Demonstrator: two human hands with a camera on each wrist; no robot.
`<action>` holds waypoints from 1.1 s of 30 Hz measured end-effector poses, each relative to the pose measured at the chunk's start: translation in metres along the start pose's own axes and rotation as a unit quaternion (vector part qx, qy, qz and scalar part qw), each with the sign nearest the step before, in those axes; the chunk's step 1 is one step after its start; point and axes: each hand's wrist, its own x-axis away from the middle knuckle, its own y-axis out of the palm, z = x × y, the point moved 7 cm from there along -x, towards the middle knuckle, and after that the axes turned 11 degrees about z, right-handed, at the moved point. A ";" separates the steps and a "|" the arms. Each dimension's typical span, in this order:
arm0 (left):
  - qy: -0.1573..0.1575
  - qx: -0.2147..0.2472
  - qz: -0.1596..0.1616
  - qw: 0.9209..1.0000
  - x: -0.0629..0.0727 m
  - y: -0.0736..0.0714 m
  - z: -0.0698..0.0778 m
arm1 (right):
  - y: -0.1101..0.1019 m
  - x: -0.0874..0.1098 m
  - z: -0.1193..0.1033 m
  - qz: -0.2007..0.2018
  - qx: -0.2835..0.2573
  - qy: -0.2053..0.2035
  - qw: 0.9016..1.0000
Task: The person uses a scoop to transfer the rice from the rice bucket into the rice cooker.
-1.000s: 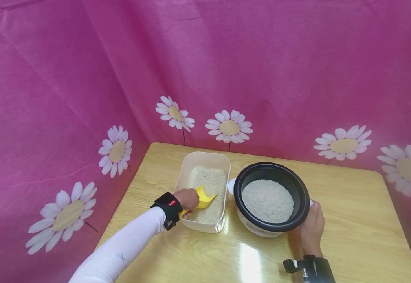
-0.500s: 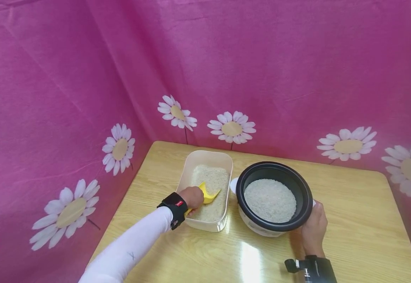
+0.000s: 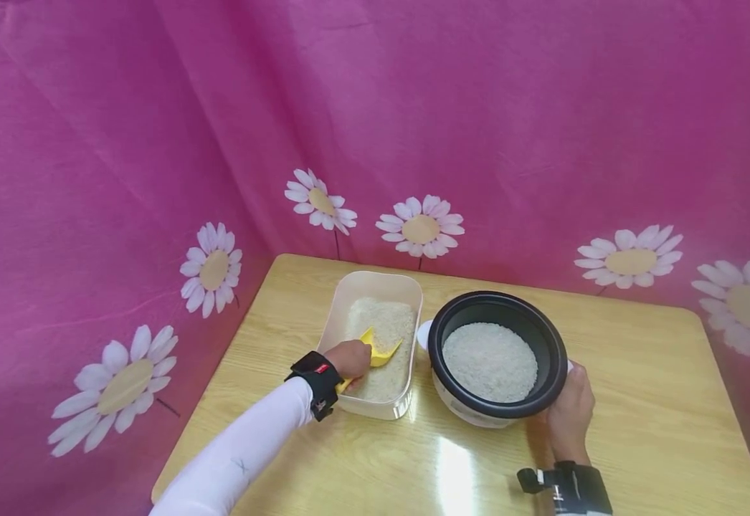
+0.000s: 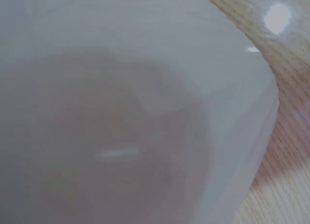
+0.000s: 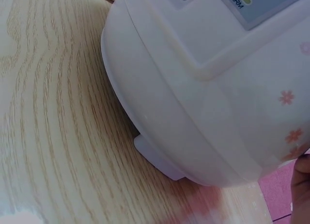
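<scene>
My left hand grips a yellow scoop by its handle, inside a translucent white rectangular container. The scoop's bowl is down at the rice in that container. In the left wrist view only the cloudy container wall and some table show; the hand and scoop are hidden there. Beside the container stands a white rice cooker with a black inner pot holding a layer of white rice. My right hand holds the cooker by its right-side handle.
Both vessels rest on a wooden table with rounded corners. A pink cloth with printed daisies hangs behind and at the sides. The cooker's left handle nearly meets the container's right wall.
My left hand has moved the scoop slightly forward and right in the container, and the scoop has turned a little. My right hand stays at the cooker's handle.
</scene>
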 end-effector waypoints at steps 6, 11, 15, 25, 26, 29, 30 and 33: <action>-0.044 0.032 0.021 0.998 0.001 -0.004 -0.007 | 0.004 0.001 0.000 0.002 0.002 -0.001 1.000; -0.036 0.008 0.044 0.998 -0.003 -0.006 -0.008 | 0.003 0.001 0.001 0.002 0.007 -0.004 1.000; -0.053 0.030 0.044 0.997 -0.005 -0.004 -0.011 | 0.001 0.003 0.000 0.006 0.005 -0.009 1.000; -0.045 0.068 0.064 0.995 -0.007 -0.004 -0.015 | 0.001 0.005 0.005 0.003 -0.002 0.058 0.998; -0.041 0.073 0.064 0.994 -0.008 -0.004 -0.015 | 0.001 0.005 0.006 0.002 -0.001 0.065 0.998; -0.046 0.093 0.060 0.993 -0.008 -0.004 -0.015 | 0.000 0.005 0.004 0.010 0.009 0.055 0.998; -0.048 0.099 0.059 0.992 -0.008 -0.004 -0.016 | 0.000 0.005 0.003 0.011 0.014 0.043 0.999; -0.054 0.121 0.057 0.990 -0.009 -0.003 -0.016 | 0.001 0.005 0.001 0.012 0.014 0.021 1.000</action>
